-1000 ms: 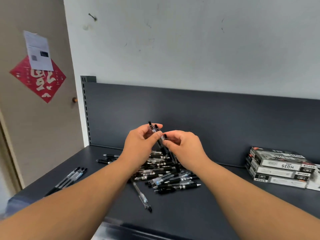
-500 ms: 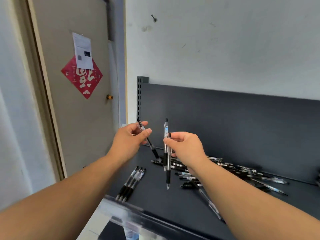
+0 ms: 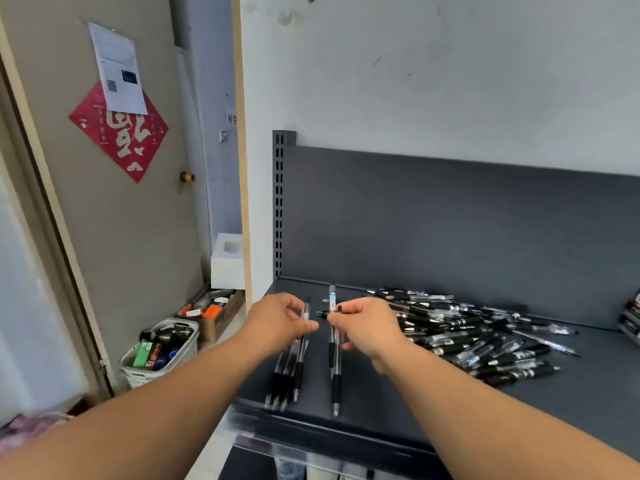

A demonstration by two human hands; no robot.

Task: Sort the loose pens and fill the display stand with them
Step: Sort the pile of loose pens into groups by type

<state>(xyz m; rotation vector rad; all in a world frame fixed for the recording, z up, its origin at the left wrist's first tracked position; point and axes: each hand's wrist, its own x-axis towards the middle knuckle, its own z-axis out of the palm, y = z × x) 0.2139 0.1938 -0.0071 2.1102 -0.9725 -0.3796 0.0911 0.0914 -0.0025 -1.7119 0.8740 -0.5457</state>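
Lowered over the sorted row (image 3: 280, 375), the left hand (image 3: 277, 322) pinches one pen (image 3: 306, 310) while the right hand (image 3: 369, 327) grips two pens (image 3: 332, 299).

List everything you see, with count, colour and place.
pen pile: many, black and clear, shelf right
sorted pens: about four, black and clear, shelf front left
single pen: one, clear and black, held over sorted pens
pen pair: two, clear and black, held beside it
shelf: one, dark grey, centre
boxes: stack, black and white, right edge
basket: one, white, floor left
door decoration: one, red, door
left hand: pinching single pen
right hand: gripping pen pair
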